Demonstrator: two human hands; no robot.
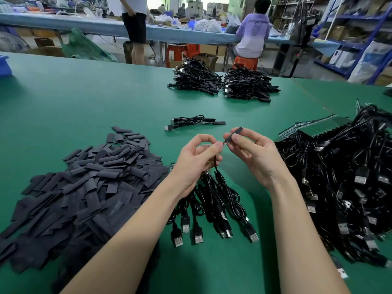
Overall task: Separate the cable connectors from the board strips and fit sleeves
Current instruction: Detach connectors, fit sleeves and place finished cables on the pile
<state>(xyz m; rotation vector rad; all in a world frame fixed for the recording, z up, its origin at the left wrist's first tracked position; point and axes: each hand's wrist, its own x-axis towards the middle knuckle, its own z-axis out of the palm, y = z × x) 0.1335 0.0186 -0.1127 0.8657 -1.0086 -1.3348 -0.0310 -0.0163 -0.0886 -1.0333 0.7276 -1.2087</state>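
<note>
green bench mat (84,98) under you: your left hand (197,160) pinches a cable end (220,143), your right hand (252,153) pinches a black sleeve (233,133) meeting it.

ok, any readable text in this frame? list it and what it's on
"CHINE NAM", roughly; letters blurred: back of the purple shirt on the seated person.
Shelf boxes: labels too small to read.
Board strips, USB plugs, sleeves: no legible markings.

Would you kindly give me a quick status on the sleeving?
Left hand pinching cable end. Right hand holding sleeve at its tip. Not yet on. Nothing in the way.
</note>
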